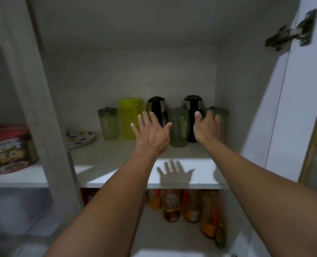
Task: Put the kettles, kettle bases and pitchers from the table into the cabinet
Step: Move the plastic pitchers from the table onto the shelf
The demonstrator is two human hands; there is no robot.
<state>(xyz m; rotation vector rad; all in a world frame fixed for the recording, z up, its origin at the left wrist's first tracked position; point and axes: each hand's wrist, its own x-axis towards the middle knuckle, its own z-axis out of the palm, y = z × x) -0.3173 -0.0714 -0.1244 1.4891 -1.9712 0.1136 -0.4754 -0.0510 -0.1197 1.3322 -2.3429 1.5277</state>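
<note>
A: What can't you make out on the shelf [116, 160]?

B: The right hand [207, 127] covers most of the green pitcher [218, 113] at three o'clock; whether the fingers grip it or only rest on it, I cannot tell. The left hand [151, 134] hides the lower body of the left kettle [156, 108].

A: And toward the edges?

B: At nine o'clock the cereal box [10, 148] is blurred, its lettering unreadable. At five o'clock the bottles [191, 206] are smeared, their tops hidden by the shelf. Both forearms run off the bottom edge.
</note>
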